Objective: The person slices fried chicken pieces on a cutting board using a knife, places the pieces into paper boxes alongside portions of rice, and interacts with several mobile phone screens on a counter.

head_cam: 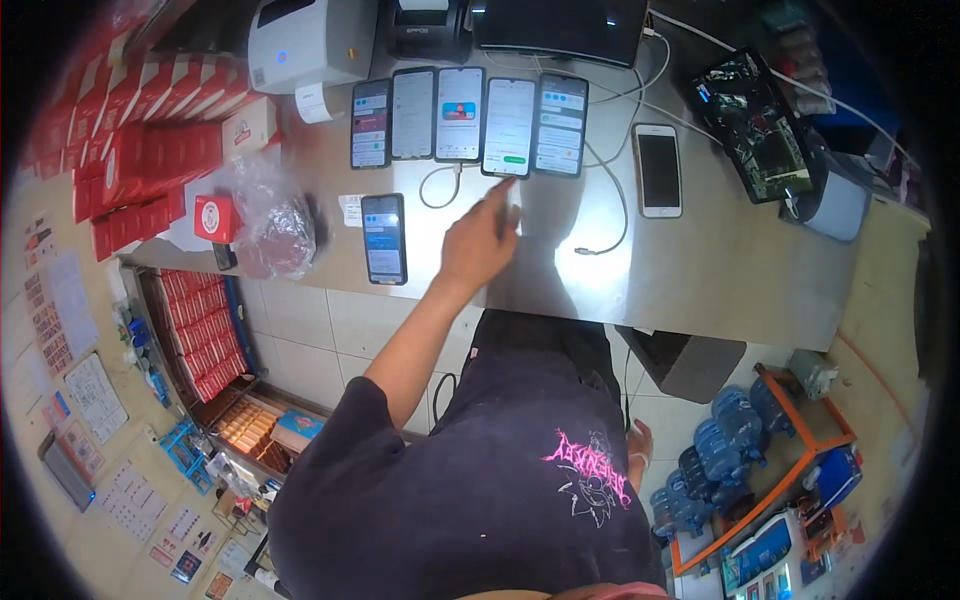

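Observation:
My left hand [480, 238] reaches over the metal counter, a finger at the lower edge of a lit smartphone [509, 124]; whether it touches the screen I cannot tell. It holds nothing that shows. That phone is fourth from the left in a row of lit smartphones, between one with a coloured picture [459, 112] and the rightmost one [561, 124]. Another lit smartphone [384, 238] lies alone nearer the front edge, left of my hand. A white-framed smartphone [659, 171] with a dark screen lies to the right. My right hand is out of view.
Behind the row stand a white label printer [311, 45], a black receipt printer [427, 31] and a dark device [555, 30]. Red boxes [165, 154] and a clear plastic bag [277, 225] are at left. A tablet [754, 124] leans at right; a charging cable [619, 202] lies on the counter.

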Demonstrator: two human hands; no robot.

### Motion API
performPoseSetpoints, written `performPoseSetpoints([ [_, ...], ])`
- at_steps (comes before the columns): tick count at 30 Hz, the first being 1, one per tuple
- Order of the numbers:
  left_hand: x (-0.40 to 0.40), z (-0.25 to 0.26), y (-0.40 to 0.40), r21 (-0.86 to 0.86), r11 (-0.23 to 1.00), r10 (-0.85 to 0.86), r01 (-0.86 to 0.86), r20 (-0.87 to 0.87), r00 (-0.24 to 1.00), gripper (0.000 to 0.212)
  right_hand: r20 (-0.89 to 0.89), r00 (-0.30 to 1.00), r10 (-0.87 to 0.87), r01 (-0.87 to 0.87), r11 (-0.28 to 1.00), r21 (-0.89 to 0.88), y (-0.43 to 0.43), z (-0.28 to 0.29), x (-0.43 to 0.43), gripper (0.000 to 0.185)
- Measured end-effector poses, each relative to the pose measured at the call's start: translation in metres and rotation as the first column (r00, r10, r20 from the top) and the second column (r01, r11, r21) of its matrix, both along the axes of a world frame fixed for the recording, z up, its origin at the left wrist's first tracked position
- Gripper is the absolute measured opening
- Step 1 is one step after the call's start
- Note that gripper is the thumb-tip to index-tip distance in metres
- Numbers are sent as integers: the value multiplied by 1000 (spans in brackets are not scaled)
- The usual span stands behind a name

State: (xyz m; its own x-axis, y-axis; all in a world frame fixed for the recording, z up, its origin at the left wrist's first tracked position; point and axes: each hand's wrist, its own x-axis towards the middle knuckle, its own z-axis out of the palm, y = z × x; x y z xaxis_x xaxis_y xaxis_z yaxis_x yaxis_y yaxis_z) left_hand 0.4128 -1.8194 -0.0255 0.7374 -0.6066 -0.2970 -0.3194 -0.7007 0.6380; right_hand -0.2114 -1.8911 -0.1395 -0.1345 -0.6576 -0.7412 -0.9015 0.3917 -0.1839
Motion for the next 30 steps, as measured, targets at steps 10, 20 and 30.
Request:
performPoseSetpoints([
  [10,29,-56,-83,249,960,-217,128,372,902,69,172,975,-143,147,989,-11,-59,6,47,32],
  [20,41,-45,-91,203,967,-216,152,340,915,66,171,942,-288,285,957,48,-23,-8,37,35],
  [30,41,-36,-86,152,974,-208,168,306,929,60,232,908,-348,349,936,38,-13,-10,37,31],
])
